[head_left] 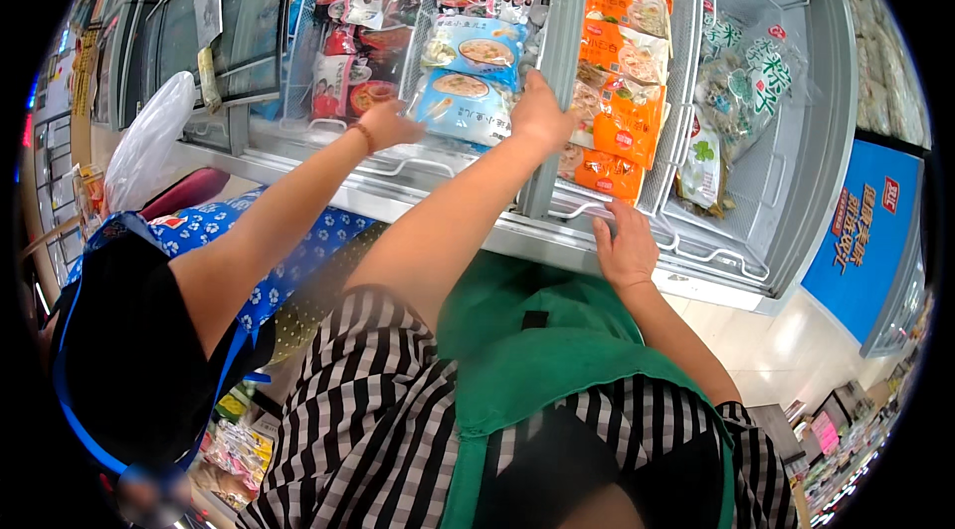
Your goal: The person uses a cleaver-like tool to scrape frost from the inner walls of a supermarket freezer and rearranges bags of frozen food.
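My left hand (542, 118) reaches into the chest freezer and closes on the right edge of a blue frozen-food bag (464, 111) with a bowl pictured on it. A second blue bag (479, 46) lies just behind. My right hand (628, 244) rests with fingers stretched out on the freezer's front rim (557, 242), holding nothing. At the left edge of the nearer blue bag is a co-worker's hand (390, 125) with a bracelet; whether it touches the bag cannot be made out.
Orange bags (622, 126) fill the basket right of the metal divider (559, 61). Red and black bags (348, 76) lie to the left. Green-printed clear bags (746, 81) sit in the right basket. The co-worker in a blue flowered apron (229, 260) stands close on my left.
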Demonstrator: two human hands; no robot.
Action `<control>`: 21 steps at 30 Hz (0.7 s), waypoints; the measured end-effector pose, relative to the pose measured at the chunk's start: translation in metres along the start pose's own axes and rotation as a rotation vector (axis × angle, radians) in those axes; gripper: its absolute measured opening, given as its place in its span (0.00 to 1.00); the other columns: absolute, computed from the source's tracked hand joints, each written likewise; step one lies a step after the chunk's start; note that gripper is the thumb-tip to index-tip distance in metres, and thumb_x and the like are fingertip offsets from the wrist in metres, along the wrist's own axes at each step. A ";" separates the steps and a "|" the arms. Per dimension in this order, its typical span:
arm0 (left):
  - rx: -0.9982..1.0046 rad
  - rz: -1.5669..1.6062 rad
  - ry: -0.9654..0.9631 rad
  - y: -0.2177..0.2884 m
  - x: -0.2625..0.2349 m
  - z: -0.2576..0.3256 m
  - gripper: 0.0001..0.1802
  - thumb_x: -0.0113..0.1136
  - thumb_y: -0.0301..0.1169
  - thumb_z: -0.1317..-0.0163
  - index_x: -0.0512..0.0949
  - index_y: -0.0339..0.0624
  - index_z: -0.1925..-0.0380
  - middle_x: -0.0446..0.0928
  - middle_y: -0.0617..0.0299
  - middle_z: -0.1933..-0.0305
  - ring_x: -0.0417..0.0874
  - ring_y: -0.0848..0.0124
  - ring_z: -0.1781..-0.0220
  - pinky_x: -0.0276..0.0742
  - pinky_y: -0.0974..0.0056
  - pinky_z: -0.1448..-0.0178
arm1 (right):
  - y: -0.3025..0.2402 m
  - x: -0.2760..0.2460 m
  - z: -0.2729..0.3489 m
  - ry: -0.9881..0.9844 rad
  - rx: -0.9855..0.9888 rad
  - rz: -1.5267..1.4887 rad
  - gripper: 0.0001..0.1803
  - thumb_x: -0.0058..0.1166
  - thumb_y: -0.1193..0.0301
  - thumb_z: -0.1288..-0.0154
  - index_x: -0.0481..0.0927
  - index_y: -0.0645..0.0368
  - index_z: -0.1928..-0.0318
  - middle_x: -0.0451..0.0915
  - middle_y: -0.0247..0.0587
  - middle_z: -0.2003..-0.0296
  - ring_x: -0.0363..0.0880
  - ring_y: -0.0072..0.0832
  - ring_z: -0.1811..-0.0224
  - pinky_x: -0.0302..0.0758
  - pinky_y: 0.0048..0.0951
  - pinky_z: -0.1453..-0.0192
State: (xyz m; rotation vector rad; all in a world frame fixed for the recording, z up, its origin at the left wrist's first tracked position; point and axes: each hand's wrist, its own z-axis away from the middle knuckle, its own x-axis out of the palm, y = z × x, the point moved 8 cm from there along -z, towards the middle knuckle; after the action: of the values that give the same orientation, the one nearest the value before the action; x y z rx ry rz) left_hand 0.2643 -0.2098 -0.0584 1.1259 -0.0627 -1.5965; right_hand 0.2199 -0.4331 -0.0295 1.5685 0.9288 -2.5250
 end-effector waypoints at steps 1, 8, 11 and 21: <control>-0.005 -0.025 -0.003 -0.001 0.001 0.000 0.45 0.69 0.37 0.54 0.53 0.24 0.45 0.73 0.38 0.53 0.77 0.51 0.50 0.74 0.58 0.49 | 0.000 0.000 0.000 -0.004 0.004 -0.003 0.18 0.50 0.57 0.40 0.74 0.53 0.53 0.74 0.39 0.51 0.69 0.39 0.47 0.69 0.38 0.45; 0.027 0.005 -0.041 0.001 -0.016 -0.001 0.44 0.70 0.39 0.55 0.54 0.26 0.47 0.75 0.39 0.58 0.79 0.50 0.54 0.75 0.57 0.50 | 0.003 0.001 0.000 0.017 -0.009 0.004 0.19 0.51 0.57 0.40 0.74 0.53 0.53 0.75 0.39 0.52 0.70 0.39 0.47 0.69 0.37 0.46; 0.066 0.000 -0.029 -0.006 -0.015 -0.007 0.45 0.70 0.40 0.55 0.54 0.25 0.47 0.75 0.38 0.58 0.79 0.50 0.55 0.75 0.57 0.51 | 0.001 0.000 -0.001 0.011 -0.018 0.001 0.19 0.51 0.57 0.41 0.74 0.54 0.53 0.75 0.40 0.52 0.70 0.39 0.48 0.69 0.37 0.46; 0.088 0.006 0.010 -0.004 -0.017 -0.002 0.44 0.70 0.39 0.56 0.55 0.25 0.48 0.75 0.37 0.58 0.78 0.49 0.54 0.75 0.56 0.51 | 0.001 -0.001 0.001 0.015 -0.007 -0.007 0.18 0.52 0.58 0.41 0.74 0.53 0.54 0.75 0.40 0.53 0.70 0.40 0.48 0.69 0.39 0.46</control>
State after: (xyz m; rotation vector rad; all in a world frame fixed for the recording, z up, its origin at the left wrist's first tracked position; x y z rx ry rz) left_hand 0.2615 -0.1946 -0.0513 1.2006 -0.1304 -1.5950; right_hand 0.2204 -0.4345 -0.0287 1.5867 0.9446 -2.5157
